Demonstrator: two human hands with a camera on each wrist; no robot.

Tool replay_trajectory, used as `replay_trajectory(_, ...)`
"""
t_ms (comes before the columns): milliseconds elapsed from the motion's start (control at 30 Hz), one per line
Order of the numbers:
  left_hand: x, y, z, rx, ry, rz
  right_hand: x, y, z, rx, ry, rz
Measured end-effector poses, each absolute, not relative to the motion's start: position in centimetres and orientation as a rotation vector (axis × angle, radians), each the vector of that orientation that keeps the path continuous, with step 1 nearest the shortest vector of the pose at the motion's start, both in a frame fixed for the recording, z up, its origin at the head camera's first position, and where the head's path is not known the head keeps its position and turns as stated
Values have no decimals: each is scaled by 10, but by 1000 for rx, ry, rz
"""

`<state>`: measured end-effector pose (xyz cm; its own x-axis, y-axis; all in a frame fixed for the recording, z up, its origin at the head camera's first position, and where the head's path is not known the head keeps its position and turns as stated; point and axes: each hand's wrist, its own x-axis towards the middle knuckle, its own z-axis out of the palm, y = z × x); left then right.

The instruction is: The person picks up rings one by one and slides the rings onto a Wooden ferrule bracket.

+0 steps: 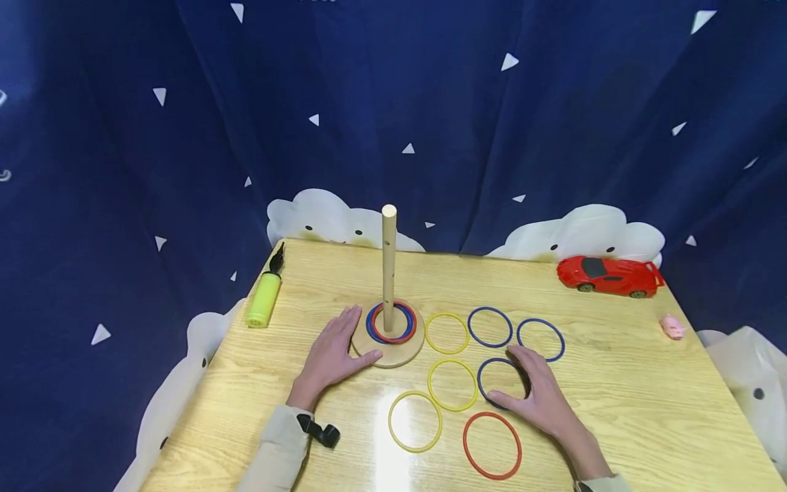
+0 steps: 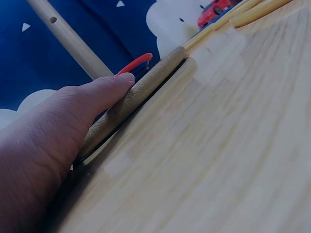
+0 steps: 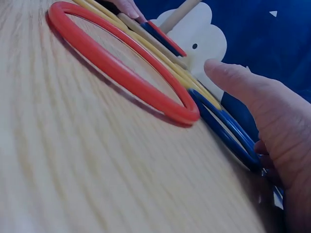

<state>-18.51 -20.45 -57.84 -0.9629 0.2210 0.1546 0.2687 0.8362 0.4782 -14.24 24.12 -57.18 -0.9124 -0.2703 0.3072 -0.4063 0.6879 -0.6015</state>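
I see left hand (image 1: 335, 354) spread, touching round base (image 1: 396, 357) | post (image 1: 389, 266) stands tall, 10 o'clock from right hand | nearest blue ring (image 1: 478, 379) lies flat, 9 o'clock from right hand | right hand (image 1: 544, 402) nearer, thumb and fingers apart; can't tell if touching

Worktop (image 1: 645, 417): pale wood grain, bright glare patch (image 1: 391, 475) at near middle. Far left corner: yellow-green hand pump (image 1: 263, 299) lying along left edge, black nozzle (image 1: 277, 261) towards far edge. Far right: red toy car (image 1: 621, 275), nose left, dark windscreen, rear wing close to right edge. Small pink toy (image 1: 673, 326) just nearer than car's tail, also by right edge; too small to make out details. Dark blue curtain (image 1: 455, 102) behind far edge and down both sides, folds visible, scattered white triangles (image 1: 509, 61), white clouds (image 1: 584, 236) with dark eyes along the worktop edges.
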Motion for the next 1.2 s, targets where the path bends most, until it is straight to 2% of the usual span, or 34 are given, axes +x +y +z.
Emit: replay_trajectory(1200,-183,-204,-578,-393,-2899,-772,-132,253,-581,534,-2574,804)
